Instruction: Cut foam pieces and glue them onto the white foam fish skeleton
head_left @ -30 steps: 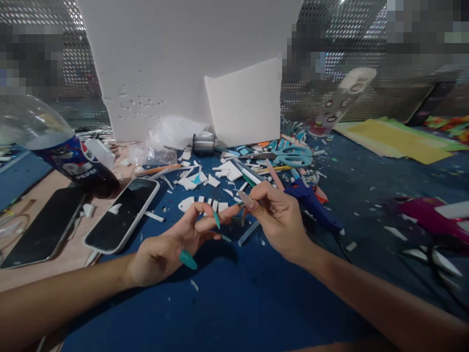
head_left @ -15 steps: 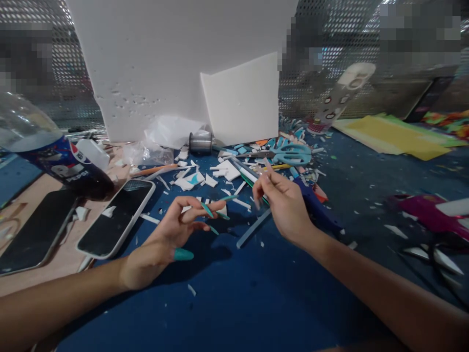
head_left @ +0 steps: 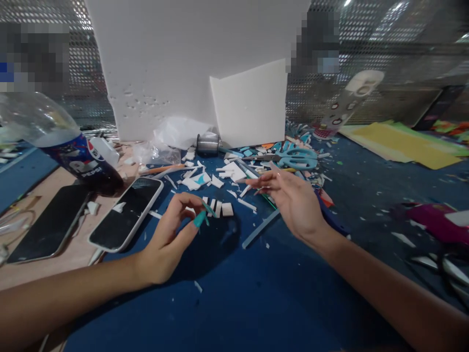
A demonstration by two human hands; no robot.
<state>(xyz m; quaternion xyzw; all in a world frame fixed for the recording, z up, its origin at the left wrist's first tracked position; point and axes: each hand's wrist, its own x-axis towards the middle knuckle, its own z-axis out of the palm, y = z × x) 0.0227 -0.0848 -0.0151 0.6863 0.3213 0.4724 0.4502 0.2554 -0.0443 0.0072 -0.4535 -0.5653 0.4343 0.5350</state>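
White pcs (head_left: 219, 209) in row, long axis approx. 9-to-3 o'clock; at 2 o'clock from L hand (head_left: 164, 247) (nearer), 9 o'clock from R hand (head_left: 298, 210). Hands well apart: L fingers curled, thumb nr. fingertips, grip can't tell; R fingers loosely extended, nil seen held. Translucent stick (head_left: 259, 231) at R's 8 o'clock.

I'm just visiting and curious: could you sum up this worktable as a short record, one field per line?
Surface: dark blue tabletop, strewn with small white scraps
Left hand: fingers curled by a row of small white blocks; unclear whether it holds anything
Right hand: grip open, fingers loosely extended, near a straight translucent stick
Cutting tool: light-blue-handled metal scissors, beyond the right hand
Left side: clear plastic Pepsi bottle; black-screened phone in a white case
Back: tall white board; silver-grey spool
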